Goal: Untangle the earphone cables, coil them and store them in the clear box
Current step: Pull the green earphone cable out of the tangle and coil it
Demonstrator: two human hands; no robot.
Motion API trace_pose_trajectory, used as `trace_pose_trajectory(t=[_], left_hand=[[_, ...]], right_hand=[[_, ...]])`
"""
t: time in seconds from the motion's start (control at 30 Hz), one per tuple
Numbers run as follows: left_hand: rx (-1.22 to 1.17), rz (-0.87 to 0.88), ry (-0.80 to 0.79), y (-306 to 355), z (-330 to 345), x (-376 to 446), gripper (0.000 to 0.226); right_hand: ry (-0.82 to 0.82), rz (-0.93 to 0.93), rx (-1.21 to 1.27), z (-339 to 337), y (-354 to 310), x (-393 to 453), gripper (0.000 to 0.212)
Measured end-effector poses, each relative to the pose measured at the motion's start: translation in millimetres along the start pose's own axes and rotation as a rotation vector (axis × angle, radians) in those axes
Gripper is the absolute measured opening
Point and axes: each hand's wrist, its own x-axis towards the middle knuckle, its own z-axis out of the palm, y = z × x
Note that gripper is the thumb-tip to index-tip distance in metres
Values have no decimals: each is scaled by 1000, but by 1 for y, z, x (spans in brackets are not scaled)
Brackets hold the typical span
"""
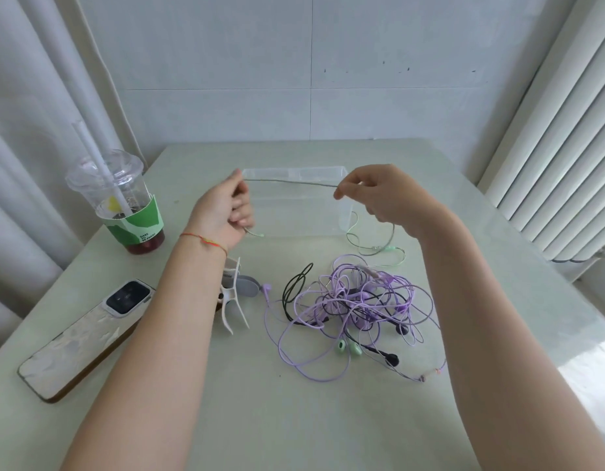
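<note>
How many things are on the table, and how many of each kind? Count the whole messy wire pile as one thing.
Wire stretched between the left hand and right hand, green cable: 1
Tangled wire pile: 1
Clear box: 1
Drink cup: 1
Phone: 1
White clip: 1
Total: 6

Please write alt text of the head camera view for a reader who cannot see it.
Two hands, left hand and right hand, stretch a green earphone cable taut above an open clear box. Nearer on the table lies a tangle of purple and black earphones.
</note>
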Motion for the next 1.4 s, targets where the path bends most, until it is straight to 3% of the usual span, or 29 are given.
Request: trace_pose_trajectory(t=[0.1,0.2,0.27,0.47,0.63,0.7,0.8,0.9,1.07,1.17,1.23,1.3,1.4], left_hand=[[-288,-36,-122,4,-6,-1,37],[-316,-8,-417,6,6,-11,32],[-296,1,-509,3,25,-19,31],[-244,77,-489,-11,49,-26,35],[410,421,-193,-20,41,-19,26],[642,529,-137,-24,35,-12,22],[902,501,-140,-29,32,-6,24],[974,493,-156,-32,37,-9,25],[1239,498,-114,-27,45,-12,44],[1481,432,-47,-26,39,-11,50],[1492,349,-2,-27,35,-11,52],[1341,206,-23,-33,30,-11,57],[1087,129,-62,-43,23,-7,57]], right_hand=[[-16,75,-21,1,5,3,21],[-103,83,-13,12,2,2,22],[-170,37,-26,22,-5,0,22],[-344,-21,-172,46,-19,-5,22],[-383,35,-244,31,-12,-4,10],[-291,29,-300,17,-7,-1,6],[-1,19,-186,3,3,3,9],[199,14,-89,3,2,7,7],[255,24,-115,4,-6,11,31],[223,30,-208,3,-3,8,20],[240,41,-285,4,-2,6,8],[227,75,-320,5,0,2,13],[42,224,-319,7,9,-3,19]])
